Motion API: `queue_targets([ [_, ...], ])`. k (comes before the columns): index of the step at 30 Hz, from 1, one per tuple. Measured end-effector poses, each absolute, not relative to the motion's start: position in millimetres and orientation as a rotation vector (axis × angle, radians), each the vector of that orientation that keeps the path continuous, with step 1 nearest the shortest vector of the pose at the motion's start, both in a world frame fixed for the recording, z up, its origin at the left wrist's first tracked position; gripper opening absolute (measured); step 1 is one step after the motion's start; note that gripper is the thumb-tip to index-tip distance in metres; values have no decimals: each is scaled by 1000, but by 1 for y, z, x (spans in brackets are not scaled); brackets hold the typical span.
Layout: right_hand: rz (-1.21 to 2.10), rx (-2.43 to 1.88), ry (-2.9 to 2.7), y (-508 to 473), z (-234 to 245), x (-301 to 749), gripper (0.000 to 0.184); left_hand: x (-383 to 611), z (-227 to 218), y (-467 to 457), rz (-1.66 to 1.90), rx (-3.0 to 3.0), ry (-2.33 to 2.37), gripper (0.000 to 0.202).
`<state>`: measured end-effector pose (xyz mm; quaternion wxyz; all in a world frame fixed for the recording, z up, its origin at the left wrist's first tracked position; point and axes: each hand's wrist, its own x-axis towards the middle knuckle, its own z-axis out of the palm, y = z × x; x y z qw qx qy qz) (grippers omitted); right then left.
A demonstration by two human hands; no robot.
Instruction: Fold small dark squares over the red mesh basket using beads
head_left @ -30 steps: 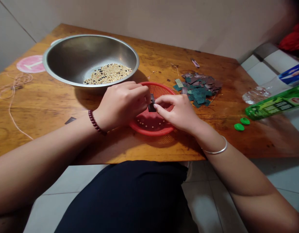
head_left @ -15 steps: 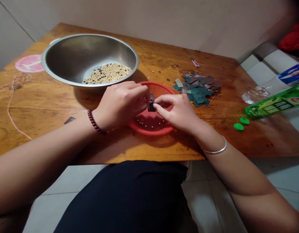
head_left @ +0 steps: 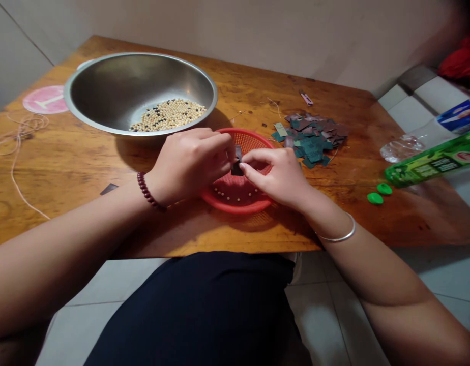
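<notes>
A wooden table (head_left: 67, 168) stands against a pale wall, above a tiled floor. At its far left lies a loose loop of pale cord (head_left: 19, 129), and beside that a round pink paper disc (head_left: 45, 99). A stainless steel bowl (head_left: 105, 86) holds a layer of pale soybeans with black beans mixed in (head_left: 168, 115).

Nearer the person, the left hand (head_left: 189, 165), with a dark bead bracelet (head_left: 147, 192) at the wrist, is curled and pinches a dark square (head_left: 237, 169) at its fingertips. The right hand (head_left: 276, 175), with a thin silver bangle (head_left: 336, 236), closes thumb and forefinger on the same piece. The dark square sits just above a red plastic mesh basket (head_left: 235, 206), which has a few beads (head_left: 223, 192) in its bottom.

To the right lies a heap of small teal and mauve squares (head_left: 309, 140), then two green bottle caps (head_left: 375, 198), a clear plastic bottle (head_left: 403, 147) and a green-labelled bottle (head_left: 429, 160).
</notes>
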<state>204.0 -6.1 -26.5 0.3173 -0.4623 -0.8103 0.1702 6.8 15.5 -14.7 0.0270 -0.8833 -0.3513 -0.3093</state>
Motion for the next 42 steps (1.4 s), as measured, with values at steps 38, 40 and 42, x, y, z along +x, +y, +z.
queue_targets([
  [38, 552, -1204, -1968, -10, -28, 196, 21, 7, -11, 10, -996, -2668, -1140, 13],
  [40, 539, -1194, -1965, -10, -28, 196, 20, 7, -11, 11, -994, -2680, -1114, 14],
  [42, 529, -1186, -1961, -10, -27, 197, 19, 7, -11, 11, -990, -2693, -1101, 14],
])
